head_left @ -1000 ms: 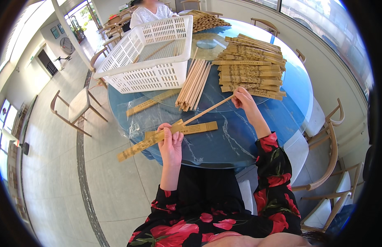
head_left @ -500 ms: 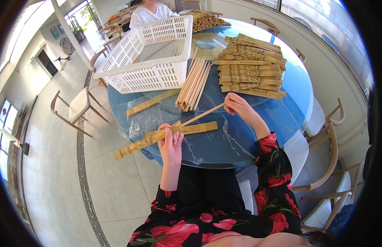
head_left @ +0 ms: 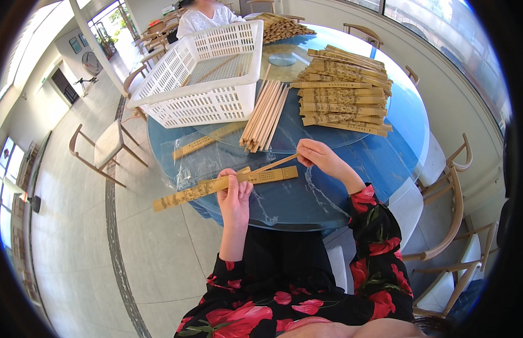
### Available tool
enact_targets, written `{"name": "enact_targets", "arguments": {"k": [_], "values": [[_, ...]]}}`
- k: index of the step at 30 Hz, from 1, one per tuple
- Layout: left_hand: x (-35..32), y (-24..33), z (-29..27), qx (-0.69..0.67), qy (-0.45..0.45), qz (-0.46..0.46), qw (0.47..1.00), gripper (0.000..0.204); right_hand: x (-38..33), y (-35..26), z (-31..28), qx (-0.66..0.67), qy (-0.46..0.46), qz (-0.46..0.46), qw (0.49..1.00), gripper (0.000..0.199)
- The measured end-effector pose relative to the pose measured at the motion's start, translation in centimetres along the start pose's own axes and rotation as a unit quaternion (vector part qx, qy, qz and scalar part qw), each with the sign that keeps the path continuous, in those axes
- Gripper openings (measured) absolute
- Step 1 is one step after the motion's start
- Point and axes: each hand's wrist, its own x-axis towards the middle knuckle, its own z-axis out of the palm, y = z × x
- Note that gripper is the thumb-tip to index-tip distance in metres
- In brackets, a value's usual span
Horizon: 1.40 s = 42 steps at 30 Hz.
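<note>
Fingers of the left hand (head_left: 234,196) pinch a printed tan paper sleeve (head_left: 185,197) over the near edge of a blue table (head_left: 340,197); those of the right hand (head_left: 319,156) grip a wooden stick (head_left: 277,162), apparently partly inside the sleeve, so this one looks unfinished. A bundle of loose sticks (head_left: 265,119) remains beside the white basket (head_left: 202,101). Whether the large heap of sleeves (head_left: 345,100) contains sticks, I cannot tell.

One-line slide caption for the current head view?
Left hand holds a printed gold sleeve while the right hand grips a wooden stick partly inside it.
</note>
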Motion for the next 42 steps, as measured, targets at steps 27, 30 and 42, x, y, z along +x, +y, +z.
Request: {"name": "enact_targets", "arguments": {"k": [27, 30, 42], "values": [[2.5, 4.2, -5.1, -0.056, 0.043, 0.143, 0.987, 0.042, 0.0, 0.0, -1.0, -0.145, 0.082, 0.023, 0.986, 0.015], [2.5, 2.9, -4.7, -0.057, 0.026, 0.134, 0.989, 0.038, 0.1, 0.4, -0.6, -0.048, 0.060, 0.014, 0.997, 0.009], [1.3, 0.5, -1.5, -0.059, 0.006, 0.054, 0.997, 0.025, -0.4, -0.9, 2.9, 0.035, -0.138, 0.056, 0.988, 0.028]]}}
